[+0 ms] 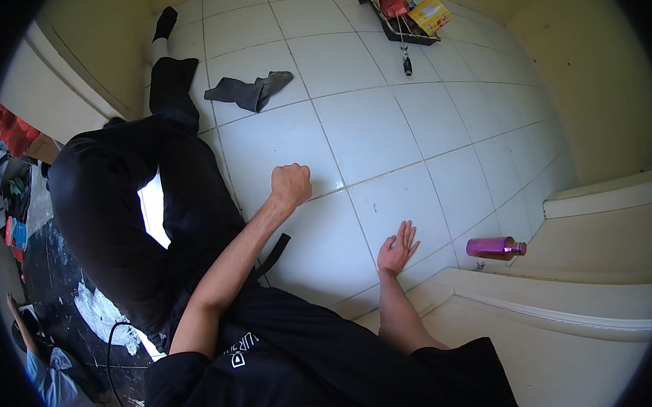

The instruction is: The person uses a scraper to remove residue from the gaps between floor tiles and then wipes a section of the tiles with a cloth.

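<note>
My left hand is closed in a fist over the white floor tiles, near the middle of the view. Nothing sticks out of it. To its right, my right hand has its fingers stretched out; it appears to be at the tiles, and nothing is in it. A purple bottle lies on its side beyond my right hand, apart from it. Farther off past my left hand, a crumpled dark grey cloth rests on the tiles. My legs in black trousers are bent out to the left.
At the far end stands a black paint tray with a red item, a yellow box and a black-handled tool. A white ledge runs along the right. At lower left are a paint-splashed dark surface and another person.
</note>
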The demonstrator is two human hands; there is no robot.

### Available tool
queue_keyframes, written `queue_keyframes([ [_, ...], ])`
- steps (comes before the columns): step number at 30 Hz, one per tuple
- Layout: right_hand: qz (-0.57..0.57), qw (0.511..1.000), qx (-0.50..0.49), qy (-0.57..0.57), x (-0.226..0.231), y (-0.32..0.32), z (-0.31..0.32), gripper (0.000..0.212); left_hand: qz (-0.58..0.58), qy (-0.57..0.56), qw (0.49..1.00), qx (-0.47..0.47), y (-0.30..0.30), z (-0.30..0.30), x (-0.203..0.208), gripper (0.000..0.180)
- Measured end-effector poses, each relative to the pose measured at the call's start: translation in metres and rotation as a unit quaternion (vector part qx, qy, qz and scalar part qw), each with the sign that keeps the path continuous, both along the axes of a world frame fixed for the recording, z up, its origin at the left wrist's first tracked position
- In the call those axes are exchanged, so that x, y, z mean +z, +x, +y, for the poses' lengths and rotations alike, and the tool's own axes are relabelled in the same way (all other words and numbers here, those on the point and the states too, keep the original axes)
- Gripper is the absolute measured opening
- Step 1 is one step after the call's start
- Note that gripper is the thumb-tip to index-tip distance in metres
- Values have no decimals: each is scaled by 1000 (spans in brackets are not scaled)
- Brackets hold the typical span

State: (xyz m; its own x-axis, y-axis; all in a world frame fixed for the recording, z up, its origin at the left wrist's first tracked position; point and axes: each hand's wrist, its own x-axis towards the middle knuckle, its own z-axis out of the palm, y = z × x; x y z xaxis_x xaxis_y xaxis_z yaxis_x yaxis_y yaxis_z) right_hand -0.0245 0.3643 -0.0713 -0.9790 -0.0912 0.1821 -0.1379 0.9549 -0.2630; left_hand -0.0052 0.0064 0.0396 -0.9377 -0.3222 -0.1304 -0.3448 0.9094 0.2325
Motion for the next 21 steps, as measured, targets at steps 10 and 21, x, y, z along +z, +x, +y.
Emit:
queue_keyframes([
  [10, -3, 1000, -2, -9, 1, 0, 0, 61, -1, 12, 1000, 6, 1, -3, 2, 20],
  [21, 1, 1000, 0, -8, 0, 0, 0, 59, -23, -2, 1000, 6, 2, 1, 10, 12],
])
